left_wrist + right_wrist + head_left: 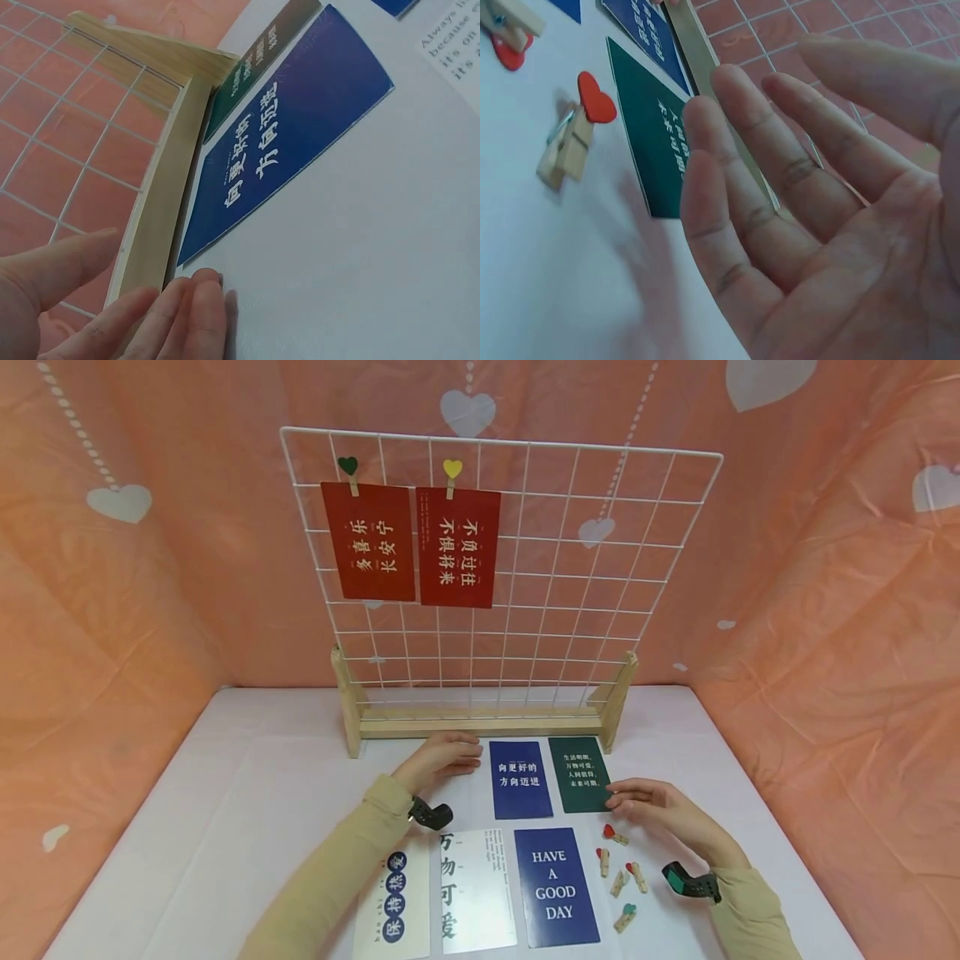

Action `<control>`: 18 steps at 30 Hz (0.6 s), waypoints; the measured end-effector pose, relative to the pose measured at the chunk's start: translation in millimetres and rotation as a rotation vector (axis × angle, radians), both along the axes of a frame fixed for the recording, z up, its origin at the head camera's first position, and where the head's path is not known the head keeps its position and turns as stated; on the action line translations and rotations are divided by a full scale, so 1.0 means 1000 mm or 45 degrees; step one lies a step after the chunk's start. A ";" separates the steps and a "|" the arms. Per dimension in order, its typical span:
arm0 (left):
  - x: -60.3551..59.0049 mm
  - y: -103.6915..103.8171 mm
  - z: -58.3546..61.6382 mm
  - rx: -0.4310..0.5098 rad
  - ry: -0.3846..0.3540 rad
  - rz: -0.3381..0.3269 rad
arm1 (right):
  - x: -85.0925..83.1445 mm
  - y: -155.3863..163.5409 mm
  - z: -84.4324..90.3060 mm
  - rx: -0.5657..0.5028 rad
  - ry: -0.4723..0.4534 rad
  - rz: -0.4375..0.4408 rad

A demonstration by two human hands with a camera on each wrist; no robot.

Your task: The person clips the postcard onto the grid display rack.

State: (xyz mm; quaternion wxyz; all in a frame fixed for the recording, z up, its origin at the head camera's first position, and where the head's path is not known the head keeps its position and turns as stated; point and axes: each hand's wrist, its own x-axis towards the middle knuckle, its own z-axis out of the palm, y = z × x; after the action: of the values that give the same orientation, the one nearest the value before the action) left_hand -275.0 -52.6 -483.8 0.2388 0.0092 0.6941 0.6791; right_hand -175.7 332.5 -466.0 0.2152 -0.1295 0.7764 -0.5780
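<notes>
My left hand (444,755) hovers or rests by the rack's wooden base, left of a blue card (521,780); its fingers are extended and hold nothing. In the left wrist view the fingertips lie just short of that card's corner. My right hand (651,802) is at the right edge of a green card (580,775), fingers loosely bent and nothing in them. Whether it touches the card is unclear. Below this hand lie several wooden clothespins with hearts, one with a red heart (596,99) close to the fingers in the right wrist view.
A white wire grid rack (570,560) on a wooden stand (480,727) rises at the back. Two red cards (369,543) hang on it from heart clothespins. In front lie a cream card (408,910), a white card (477,893) and a blue card (557,887).
</notes>
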 end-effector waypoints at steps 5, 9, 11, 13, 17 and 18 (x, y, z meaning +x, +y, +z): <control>-0.004 0.005 -0.002 0.016 -0.021 0.041 | 0.002 0.006 -0.002 -0.023 0.009 0.027; -0.007 0.008 -0.004 0.024 -0.041 0.077 | 0.003 0.009 -0.006 -0.028 -0.013 0.033; -0.008 0.009 -0.004 0.034 -0.053 0.095 | 0.004 0.009 -0.009 -0.033 -0.014 0.036; -0.009 0.012 -0.005 0.052 -0.066 0.108 | 0.005 0.010 -0.011 -0.048 -0.016 0.041; -0.012 0.017 -0.007 0.075 -0.095 0.127 | 0.007 0.011 -0.012 -0.045 -0.039 0.039; -0.012 0.018 -0.008 0.078 -0.099 0.132 | 0.008 0.011 -0.012 -0.042 -0.048 0.038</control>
State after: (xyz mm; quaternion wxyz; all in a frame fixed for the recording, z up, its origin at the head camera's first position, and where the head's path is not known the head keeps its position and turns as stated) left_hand -287.3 -34.9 -492.0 0.2295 -0.0458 0.6627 0.7114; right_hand -167.7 343.5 -478.2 0.2360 -0.1337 0.7606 -0.5899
